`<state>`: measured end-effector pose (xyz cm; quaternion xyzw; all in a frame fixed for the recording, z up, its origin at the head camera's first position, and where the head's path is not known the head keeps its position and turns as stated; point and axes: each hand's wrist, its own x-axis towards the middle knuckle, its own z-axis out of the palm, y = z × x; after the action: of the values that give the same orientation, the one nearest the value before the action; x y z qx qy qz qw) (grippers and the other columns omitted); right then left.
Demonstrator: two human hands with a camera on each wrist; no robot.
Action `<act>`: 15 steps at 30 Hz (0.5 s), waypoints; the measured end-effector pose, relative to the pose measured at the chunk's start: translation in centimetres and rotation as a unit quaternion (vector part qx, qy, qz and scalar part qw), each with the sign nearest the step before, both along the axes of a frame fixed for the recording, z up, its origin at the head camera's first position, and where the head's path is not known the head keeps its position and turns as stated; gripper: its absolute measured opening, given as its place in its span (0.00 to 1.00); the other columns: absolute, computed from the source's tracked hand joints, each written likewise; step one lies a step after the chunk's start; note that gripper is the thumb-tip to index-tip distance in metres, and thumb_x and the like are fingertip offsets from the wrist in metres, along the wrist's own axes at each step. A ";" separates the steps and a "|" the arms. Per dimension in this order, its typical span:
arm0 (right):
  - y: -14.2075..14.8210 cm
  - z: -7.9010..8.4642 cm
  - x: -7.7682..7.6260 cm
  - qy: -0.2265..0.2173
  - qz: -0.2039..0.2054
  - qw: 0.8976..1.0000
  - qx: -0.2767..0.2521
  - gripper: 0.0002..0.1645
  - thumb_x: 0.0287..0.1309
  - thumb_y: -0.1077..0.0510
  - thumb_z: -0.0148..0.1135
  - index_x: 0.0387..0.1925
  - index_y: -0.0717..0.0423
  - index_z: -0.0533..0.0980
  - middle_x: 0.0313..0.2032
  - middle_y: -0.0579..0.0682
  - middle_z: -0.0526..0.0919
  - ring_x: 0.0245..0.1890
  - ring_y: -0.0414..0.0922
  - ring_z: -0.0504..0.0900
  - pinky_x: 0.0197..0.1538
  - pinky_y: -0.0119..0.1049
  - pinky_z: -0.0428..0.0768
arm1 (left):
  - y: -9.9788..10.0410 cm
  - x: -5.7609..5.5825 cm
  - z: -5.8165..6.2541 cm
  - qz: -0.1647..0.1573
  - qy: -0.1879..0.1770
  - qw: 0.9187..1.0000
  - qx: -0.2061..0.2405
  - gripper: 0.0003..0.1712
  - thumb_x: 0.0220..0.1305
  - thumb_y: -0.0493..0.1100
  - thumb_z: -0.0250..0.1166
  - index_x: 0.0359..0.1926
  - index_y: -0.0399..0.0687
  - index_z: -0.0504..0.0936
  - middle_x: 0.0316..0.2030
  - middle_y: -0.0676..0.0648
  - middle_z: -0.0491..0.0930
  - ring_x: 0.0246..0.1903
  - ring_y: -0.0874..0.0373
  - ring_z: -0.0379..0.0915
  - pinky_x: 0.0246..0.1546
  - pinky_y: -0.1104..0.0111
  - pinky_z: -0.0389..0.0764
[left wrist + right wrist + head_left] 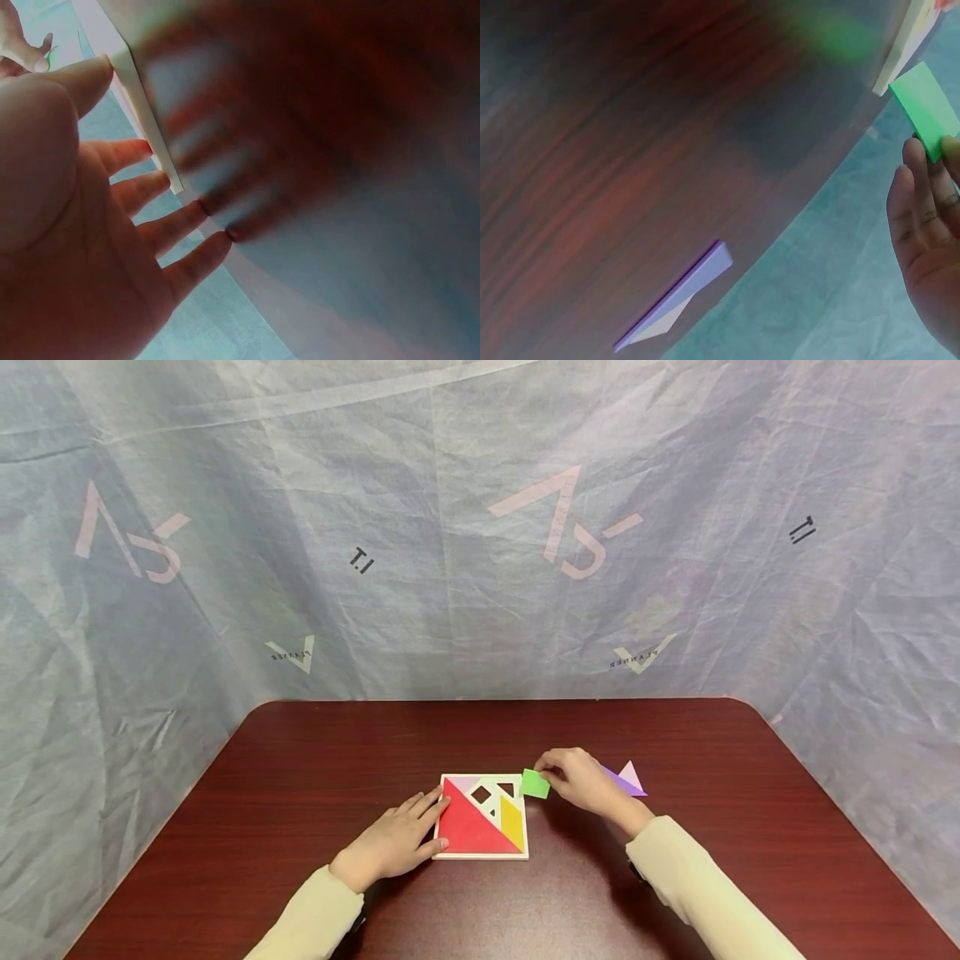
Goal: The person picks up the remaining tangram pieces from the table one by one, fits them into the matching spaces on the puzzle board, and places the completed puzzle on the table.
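Observation:
A white tangram tray (480, 858) lies on the table with a large red triangle (472, 827), a yellow parallelogram (512, 823) and a pale lilac piece (463, 784) set in it. Bare openings show at its upper right. My left hand (393, 842) rests its spread fingers on the tray's left edge; in the left wrist view the fingertips (159, 180) touch that edge. My right hand (581, 781) pinches a green square piece (536, 783) between thumb and fingers, just beside the tray's upper right corner. The right wrist view shows the green piece (928, 109) held raised off the table.
Right of the right hand, a purple triangle (628, 784) and a pale pink triangle (630, 772) lie together on the dark red wooden table (337, 752). A grey printed cloth (450, 610) hangs behind the table and along both sides.

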<state>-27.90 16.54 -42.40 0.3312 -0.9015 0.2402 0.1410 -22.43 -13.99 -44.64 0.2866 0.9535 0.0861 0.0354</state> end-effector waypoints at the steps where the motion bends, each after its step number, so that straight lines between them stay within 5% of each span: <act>1: -0.3 0.0 -0.1 -0.005 0.002 1.000 -0.005 0.08 0.49 0.69 0.61 0.30 0.56 0.80 0.29 0.47 0.84 0.30 0.39 0.80 0.36 0.33 0.79 | 0.0 0.0 0.0 0.000 -0.001 1.000 0.001 0.35 0.64 0.56 0.53 0.67 0.44 0.60 0.68 0.43 0.55 0.64 0.41 0.56 0.58 0.48 0.64; 15: -3.1 -0.7 -1.3 -0.011 0.042 0.998 -0.046 0.12 0.47 0.75 0.58 0.29 0.58 0.80 0.29 0.48 0.83 0.29 0.39 0.80 0.34 0.28 0.78 | 0.0 0.0 -0.1 0.001 0.004 1.000 -0.004 0.35 0.64 0.56 0.53 0.66 0.45 0.60 0.68 0.43 0.55 0.64 0.41 0.56 0.57 0.49 0.65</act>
<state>-29.25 13.45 -43.08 0.3588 -0.8764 0.2911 0.1359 -22.43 -14.01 -44.75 0.2856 0.9544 0.0809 0.0322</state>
